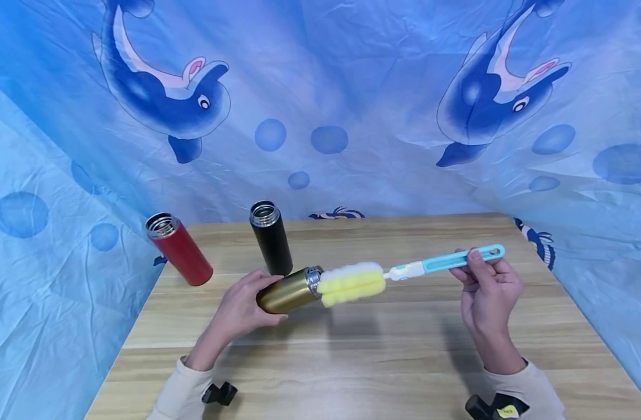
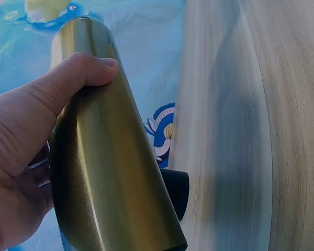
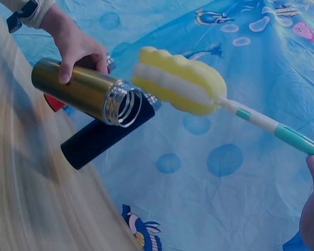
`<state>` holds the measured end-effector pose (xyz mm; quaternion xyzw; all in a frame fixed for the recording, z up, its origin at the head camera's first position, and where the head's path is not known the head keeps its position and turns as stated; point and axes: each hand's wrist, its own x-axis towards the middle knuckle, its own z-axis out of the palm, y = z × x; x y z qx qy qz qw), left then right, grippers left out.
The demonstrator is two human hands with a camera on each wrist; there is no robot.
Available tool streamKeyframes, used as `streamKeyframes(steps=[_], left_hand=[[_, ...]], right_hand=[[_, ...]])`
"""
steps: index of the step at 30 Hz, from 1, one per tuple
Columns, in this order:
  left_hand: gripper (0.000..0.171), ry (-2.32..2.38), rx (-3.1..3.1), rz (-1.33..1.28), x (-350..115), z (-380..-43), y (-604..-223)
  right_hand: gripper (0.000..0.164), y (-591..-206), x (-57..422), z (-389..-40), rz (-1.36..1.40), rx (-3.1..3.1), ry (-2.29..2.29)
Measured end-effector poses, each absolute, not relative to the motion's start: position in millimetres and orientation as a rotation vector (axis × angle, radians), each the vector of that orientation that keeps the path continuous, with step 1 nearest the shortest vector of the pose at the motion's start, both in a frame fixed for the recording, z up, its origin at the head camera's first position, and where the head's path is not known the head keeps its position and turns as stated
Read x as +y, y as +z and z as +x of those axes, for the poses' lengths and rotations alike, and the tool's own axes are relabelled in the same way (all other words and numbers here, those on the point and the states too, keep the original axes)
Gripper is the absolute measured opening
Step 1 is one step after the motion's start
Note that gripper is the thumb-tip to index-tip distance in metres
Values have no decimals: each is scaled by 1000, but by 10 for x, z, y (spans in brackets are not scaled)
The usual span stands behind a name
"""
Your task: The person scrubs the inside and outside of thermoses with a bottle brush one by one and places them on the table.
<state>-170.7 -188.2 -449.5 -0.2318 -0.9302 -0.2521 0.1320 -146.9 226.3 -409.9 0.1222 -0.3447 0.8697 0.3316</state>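
My left hand point(image 1: 245, 304) grips a gold thermos bottle point(image 1: 290, 291) round its body, thumb on one side and fingers on the other. The bottle is tilted on its side, its open threaded steel mouth point(image 3: 120, 106) facing right. In my right hand point(image 1: 491, 291) I pinch the blue-and-white handle point(image 1: 446, 261) of a bottle brush, close to its looped end. Its yellow and white sponge head point(image 1: 352, 282) points left, the tip right at the bottle's mouth. In the right wrist view the sponge shows outside the mouth.
A black thermos bottle point(image 1: 271, 239) without a lid stands behind the gold one. Farther left is a red, lidless thermos bottle point(image 1: 181, 251). The wooden table point(image 1: 394, 373) meets a blue dolphin-print cloth point(image 1: 383, 116) at its back and sides.
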Motion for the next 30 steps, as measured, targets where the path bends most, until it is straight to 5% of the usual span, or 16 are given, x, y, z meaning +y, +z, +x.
streamKeyframes(steps=[30], left_hand=[[74,-676,-2671,-779,-1780,-1686,-4508]], right_hand=[[8,-4186,2169,-1512,409,-861,2350]])
